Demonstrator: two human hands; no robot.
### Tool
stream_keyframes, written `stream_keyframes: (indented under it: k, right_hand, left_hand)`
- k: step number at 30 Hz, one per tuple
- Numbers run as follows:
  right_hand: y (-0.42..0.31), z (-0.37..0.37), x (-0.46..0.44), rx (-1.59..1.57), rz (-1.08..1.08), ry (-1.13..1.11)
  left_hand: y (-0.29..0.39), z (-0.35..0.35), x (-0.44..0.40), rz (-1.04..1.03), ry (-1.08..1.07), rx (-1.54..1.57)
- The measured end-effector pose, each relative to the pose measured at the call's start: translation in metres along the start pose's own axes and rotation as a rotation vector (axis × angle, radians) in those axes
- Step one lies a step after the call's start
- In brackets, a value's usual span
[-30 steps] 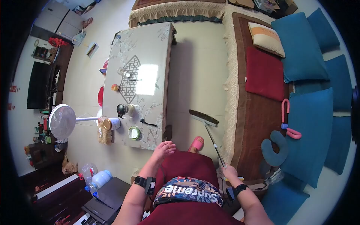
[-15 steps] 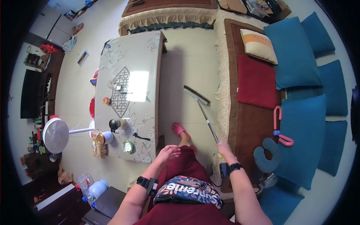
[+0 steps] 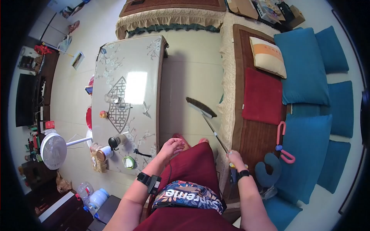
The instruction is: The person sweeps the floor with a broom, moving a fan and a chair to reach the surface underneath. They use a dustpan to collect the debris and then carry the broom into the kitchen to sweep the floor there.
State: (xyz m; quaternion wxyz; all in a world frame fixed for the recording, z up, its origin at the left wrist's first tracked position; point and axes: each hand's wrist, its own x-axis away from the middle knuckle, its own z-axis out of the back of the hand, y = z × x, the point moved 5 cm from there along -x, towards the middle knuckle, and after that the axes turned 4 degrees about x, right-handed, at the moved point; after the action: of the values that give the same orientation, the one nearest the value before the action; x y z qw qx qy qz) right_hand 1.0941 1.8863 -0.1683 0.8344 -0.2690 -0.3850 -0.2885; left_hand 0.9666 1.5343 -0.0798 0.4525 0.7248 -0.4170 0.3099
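My right hand is closed around the handle of a long broom. Its wide head with dark bristles is low over the tiled floor, between the coffee table and the sofa. Nothing shows in my left hand, which hangs in front of my body with its fingers loosely bent and apart. The edge of the coffee table is just left of that hand. Each wrist wears a dark strapped device. Pink slippers peek out beyond my dark red clothing.
A long sofa with blue cushions and a red cushion lines the right side. Jars, a glass and a green-rimmed container stand on the table. At left are a white fan and large water bottles.
My view has shifted slightly, and one foot has come forward beside the other. The broom head has turned a little, showing more bristles. My left fingers are more curled.
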Motion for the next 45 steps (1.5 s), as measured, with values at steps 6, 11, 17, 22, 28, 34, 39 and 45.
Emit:
stream_keyframes:
  k: [6, 11, 17, 22, 28, 34, 39, 45]
  right_hand:
    - [-0.069, 0.036, -0.065, -0.010, 0.090, 0.068]
    - [-0.116, 0.081, 0.001, -0.838, -0.213, -0.402]
    - [-0.113, 0.070, 0.010, -1.058, -0.368, -0.912]
    - [-0.202, 0.037, -0.019, -0.932, -0.176, -0.882]
    - [-0.232, 0.058, -0.077, -1.093, -0.199, -0.888]
    - [-0.177, 0.115, -0.110, -1.152, -0.171, -0.737]
    - [-0.144, 0.126, -0.105, -1.160, -0.323, -0.796]
    - [-0.134, 0.122, -0.071, -0.935, -0.479, -1.011]
  left_hand:
    - [0.014, -0.009, -0.007, -0.018, 0.040, 0.049]
    - [0.028, -0.014, 0.000, -0.069, 0.116, 0.113]
    - [0.018, -0.008, -0.008, -0.098, 0.178, 0.254]
    - [0.012, -0.011, -0.012, -0.084, 0.218, 0.289]
    - [0.013, -0.009, -0.020, -0.078, 0.287, 0.260]
    - [0.015, -0.017, -0.031, -0.065, 0.270, 0.282]
    - [0.025, -0.026, -0.037, -0.061, 0.252, 0.283]
    - [0.021, -0.024, -0.046, -0.039, 0.250, 0.276]
